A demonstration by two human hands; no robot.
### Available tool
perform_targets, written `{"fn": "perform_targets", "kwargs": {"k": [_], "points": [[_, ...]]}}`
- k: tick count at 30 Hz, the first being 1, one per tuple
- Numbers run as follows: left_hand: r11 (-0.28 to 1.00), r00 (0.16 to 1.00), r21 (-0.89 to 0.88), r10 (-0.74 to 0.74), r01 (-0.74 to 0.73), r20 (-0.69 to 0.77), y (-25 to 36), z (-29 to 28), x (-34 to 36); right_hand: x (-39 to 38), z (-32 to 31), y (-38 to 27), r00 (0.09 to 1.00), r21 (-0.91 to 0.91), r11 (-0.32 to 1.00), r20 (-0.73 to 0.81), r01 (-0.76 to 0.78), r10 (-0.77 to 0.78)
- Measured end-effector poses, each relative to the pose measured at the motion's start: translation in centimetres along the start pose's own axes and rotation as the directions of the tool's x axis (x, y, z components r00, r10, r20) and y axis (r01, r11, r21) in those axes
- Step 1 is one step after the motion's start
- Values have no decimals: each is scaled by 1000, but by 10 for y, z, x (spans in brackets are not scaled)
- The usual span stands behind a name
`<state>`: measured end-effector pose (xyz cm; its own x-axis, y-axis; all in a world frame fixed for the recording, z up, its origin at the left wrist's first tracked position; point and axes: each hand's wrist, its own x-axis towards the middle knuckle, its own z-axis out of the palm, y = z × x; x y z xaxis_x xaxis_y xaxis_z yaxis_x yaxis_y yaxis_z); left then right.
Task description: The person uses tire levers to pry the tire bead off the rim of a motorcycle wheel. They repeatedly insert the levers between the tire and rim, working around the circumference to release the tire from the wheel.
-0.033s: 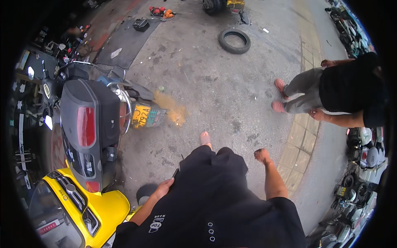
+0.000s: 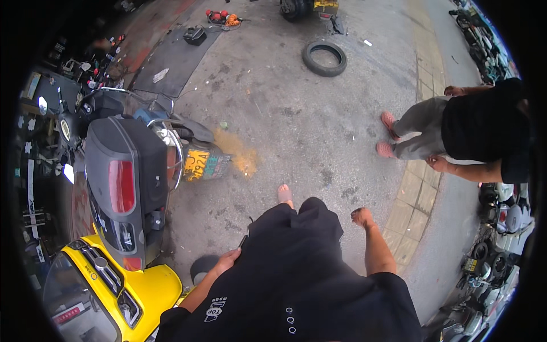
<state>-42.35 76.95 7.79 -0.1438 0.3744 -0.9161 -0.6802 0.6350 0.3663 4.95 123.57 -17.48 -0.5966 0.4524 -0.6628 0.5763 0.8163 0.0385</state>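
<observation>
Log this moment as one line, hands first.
left hand: at dark slim object, grip unclear | right hand: partly curled, nothing visible in it | around: scooter, yellow vehicle, loose tire, another person

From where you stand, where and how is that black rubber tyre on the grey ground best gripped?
Probably the near edge of the black rubber tyre, coming from the wearer's side with the right hand: it lies flat, its open centre leaving the inner rim exposed.

Left head-worn fisheye view, looking down past the wearer's own torso (image 2: 296, 273), close below, pavement (image 2: 268, 114) farther ahead
</observation>
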Motion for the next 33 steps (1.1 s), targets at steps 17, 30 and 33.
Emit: {"fn": "perform_targets", "kwargs": {"k": [17,30,33], "points": [[970,948,118,233,-212,-215,385,46,120,473,-393,94,985,269,953,-140,139,-104],[843,952,530,233,-96,-198,655,-48,228,591,-576,103,962,686,727,-192,-10,194],[883,944,356,329,-306,-4,694,-125,287,581,-512,94,990,122,992,-135,-15,32]]}}
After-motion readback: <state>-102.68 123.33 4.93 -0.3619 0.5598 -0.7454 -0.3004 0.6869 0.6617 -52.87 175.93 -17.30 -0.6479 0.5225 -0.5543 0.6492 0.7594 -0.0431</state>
